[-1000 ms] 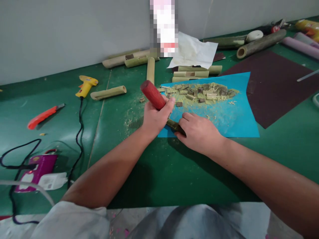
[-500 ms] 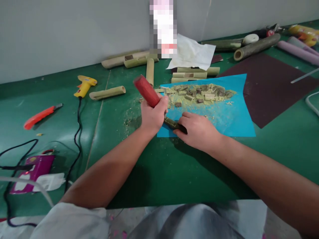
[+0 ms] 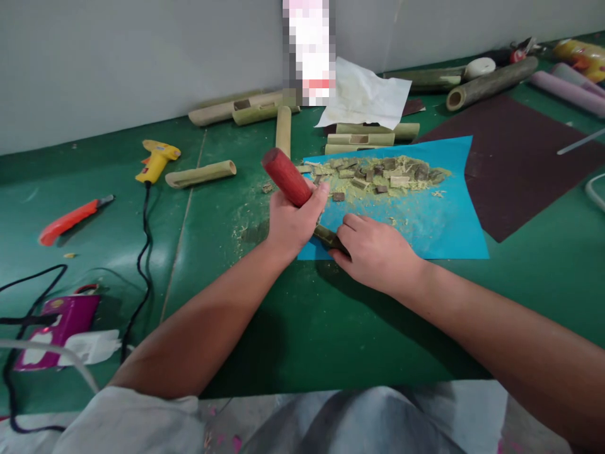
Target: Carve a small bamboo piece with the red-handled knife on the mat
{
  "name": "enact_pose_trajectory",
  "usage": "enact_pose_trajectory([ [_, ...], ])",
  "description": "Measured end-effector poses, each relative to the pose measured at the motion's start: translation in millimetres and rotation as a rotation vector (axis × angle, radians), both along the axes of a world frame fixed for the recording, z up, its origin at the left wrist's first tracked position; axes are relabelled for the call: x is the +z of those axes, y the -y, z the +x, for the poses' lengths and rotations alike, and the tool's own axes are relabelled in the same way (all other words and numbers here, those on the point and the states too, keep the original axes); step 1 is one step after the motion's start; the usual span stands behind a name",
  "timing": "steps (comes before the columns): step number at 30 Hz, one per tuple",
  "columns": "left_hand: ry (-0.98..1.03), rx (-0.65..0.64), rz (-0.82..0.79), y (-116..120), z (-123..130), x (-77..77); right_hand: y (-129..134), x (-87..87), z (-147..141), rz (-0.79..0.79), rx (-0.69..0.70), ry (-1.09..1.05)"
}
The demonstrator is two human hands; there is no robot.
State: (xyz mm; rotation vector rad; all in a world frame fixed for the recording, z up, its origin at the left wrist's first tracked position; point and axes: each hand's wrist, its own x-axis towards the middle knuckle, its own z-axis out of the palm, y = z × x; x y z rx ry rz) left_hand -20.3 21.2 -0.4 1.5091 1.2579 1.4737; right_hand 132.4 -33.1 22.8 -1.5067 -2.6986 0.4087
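My left hand point(image 3: 295, 221) is wrapped round the thick red handle point(image 3: 288, 178) of a tool, which leans up and to the left. The tool's working end is hidden behind my fingers. Just right of it, my right hand point(image 3: 373, 249) grips a dark green piece of bamboo point(image 3: 327, 237) by its near end. The bamboo's far end reaches to my left hand. Beneath them lies a blue sheet point(image 3: 454, 233), strewn with bamboo chips point(image 3: 359, 183) and pale shavings.
Cut bamboo tubes point(image 3: 203, 174) lie left and behind. On the left are a yellow glue gun point(image 3: 158, 161) with a black cord, an orange utility knife point(image 3: 70, 224) and a purple box point(image 3: 61, 331) with cables. A dark brown sheet point(image 3: 510, 176) lies right, a white paper point(image 3: 363, 98) behind.
The red handle and my left hand have shifted slightly right, and the handle's top end sits a little lower. My right hand still grips the bamboo. The whole view has shifted slightly.
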Motion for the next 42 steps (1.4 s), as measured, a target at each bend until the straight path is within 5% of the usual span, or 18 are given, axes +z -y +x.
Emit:
enact_pose_trajectory([
  [13,-0.113,-0.101,-0.034,-6,0,-0.7,-6,-7.4,3,-0.100,-0.100,-0.186],
  [19,0.012,0.029,-0.129,-3,-2,2.5,-4,-5.2,1,-0.085,-0.083,-0.137],
  [24,0.106,0.009,-0.042,-4,2,5.3,-2,-4.8,2,-0.042,-0.073,-0.078],
  [34,-0.059,-0.055,0.117,0,-3,1.0,-8,-4.8,10,0.132,-0.072,-0.042],
  [42,-0.069,-0.079,0.165,2,-2,-0.5,-11,-7.4,13,0.069,-0.141,-0.150],
])
